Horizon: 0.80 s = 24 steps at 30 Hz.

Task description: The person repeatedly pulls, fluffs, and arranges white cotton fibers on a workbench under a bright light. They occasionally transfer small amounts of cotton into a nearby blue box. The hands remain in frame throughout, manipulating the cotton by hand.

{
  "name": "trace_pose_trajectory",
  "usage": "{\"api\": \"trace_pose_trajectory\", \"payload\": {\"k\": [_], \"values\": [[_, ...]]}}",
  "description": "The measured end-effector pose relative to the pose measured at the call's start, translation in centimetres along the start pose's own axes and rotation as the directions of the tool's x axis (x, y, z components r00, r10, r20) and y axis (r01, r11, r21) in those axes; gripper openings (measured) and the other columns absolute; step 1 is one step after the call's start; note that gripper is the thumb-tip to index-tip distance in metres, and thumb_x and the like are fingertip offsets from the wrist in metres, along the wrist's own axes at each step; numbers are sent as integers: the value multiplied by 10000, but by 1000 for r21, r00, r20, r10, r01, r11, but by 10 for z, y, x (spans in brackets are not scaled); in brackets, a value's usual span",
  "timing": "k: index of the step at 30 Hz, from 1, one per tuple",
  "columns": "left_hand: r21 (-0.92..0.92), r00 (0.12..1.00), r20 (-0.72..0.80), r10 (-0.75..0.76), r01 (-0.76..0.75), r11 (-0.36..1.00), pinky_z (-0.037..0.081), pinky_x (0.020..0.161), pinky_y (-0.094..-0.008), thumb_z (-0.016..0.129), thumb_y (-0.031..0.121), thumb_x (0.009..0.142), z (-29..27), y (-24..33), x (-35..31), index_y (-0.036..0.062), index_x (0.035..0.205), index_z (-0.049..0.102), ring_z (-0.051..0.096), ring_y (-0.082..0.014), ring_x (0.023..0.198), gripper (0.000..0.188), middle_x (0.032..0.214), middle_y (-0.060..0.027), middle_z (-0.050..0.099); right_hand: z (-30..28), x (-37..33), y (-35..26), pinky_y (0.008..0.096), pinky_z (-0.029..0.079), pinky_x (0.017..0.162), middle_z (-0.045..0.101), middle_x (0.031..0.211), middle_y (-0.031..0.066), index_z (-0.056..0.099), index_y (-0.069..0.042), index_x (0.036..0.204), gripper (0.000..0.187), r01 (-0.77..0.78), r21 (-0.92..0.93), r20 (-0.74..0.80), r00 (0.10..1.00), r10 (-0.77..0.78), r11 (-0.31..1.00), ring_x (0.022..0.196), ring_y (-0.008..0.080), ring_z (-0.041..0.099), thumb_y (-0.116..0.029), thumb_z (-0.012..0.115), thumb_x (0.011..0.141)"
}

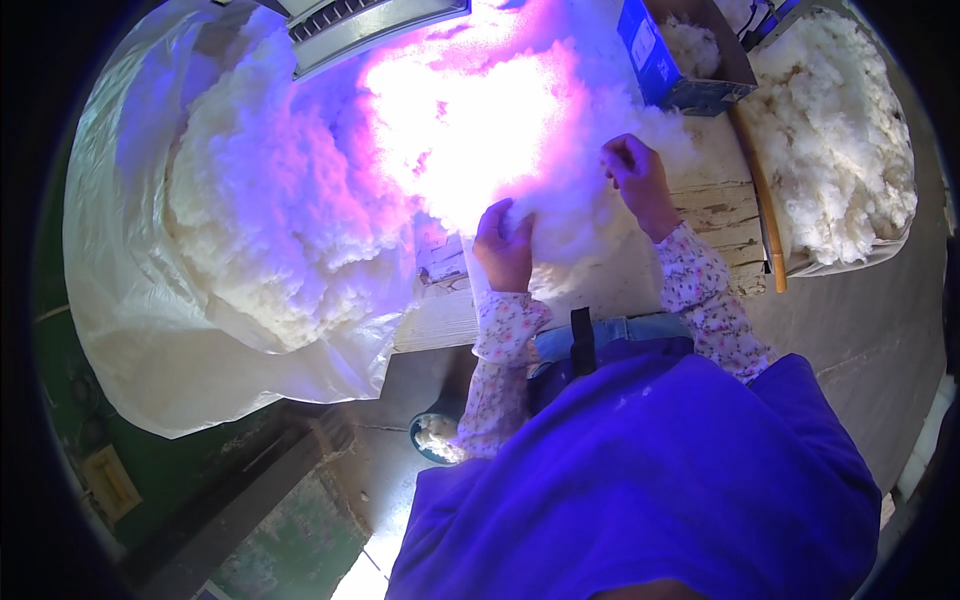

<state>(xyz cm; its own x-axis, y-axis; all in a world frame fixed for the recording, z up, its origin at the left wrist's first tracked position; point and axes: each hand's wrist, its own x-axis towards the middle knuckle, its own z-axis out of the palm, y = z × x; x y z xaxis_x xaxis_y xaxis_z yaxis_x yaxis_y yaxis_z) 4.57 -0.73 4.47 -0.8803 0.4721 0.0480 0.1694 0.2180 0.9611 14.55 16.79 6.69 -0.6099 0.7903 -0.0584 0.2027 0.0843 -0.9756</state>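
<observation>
At frame centre, the left hand (503, 245) and right hand (634, 175), both curled shut, grip a wad of white cotton (565, 215) over the wooden bench (720, 215), forearms bent upward.

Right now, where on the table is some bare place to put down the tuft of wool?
The bare wood right of the right hand, before the stick, is free. A narrow strip at the table's near edge, left of the left hand, is also bare. The big wool heap on its plastic sheet crowds the left, and the blue box the far side.
</observation>
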Motion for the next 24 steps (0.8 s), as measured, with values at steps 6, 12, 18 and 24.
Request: {"api": "trace_pose_trajectory", "payload": {"k": [6, 12, 18, 24], "values": [[56, 1000, -19, 12, -11, 998, 481, 677, -244, 697, 49, 717, -12, -13, 3, -38, 997, 597, 580, -109, 745, 309, 839, -69, 638, -24, 8, -14, 212, 422, 522, 592, 732, -5, 594, -51, 865, 53, -35, 414, -99, 992, 83, 910, 616, 82, 549, -94, 573, 842], [-70, 999, 25, -31, 32, 997, 478, 680, -239, 689, 39, 721, -6, -5, 3, -34, 998, 595, 576, -105, 747, 301, 838, -56, 633, -7, -5, -30, 260, 440, 552, 588, 755, 28, 590, -56, 830, 99, 172, -185, 138, 979, -147, 968, 628, 107, 548, -147, 622, 811], [96, 994, 26, 105, -107, 990, 481, 693, -243, 694, 37, 718, -5, 2, 5, -35, 999, 595, 581, -112, 769, 306, 853, -78, 638, 25, -4, -26, 279, 427, 533, 566, 641, 72, 606, -31, 756, 113, 294, -497, 187, 955, -230, 816, 560, 158, 536, -133, 653, 747], [93, 1000, -21, 18, -15, 996, 486, 717, -261, 702, 43, 711, -19, -10, 2, -42, 997, 597, 591, -131, 786, 316, 878, -88, 640, -9, 9, -20, 230, 400, 512, 531, 665, -12, 597, -34, 794, 57, 97, -136, 118, 990, -81, 986, 571, 84, 489, -87, 606, 812]]}}
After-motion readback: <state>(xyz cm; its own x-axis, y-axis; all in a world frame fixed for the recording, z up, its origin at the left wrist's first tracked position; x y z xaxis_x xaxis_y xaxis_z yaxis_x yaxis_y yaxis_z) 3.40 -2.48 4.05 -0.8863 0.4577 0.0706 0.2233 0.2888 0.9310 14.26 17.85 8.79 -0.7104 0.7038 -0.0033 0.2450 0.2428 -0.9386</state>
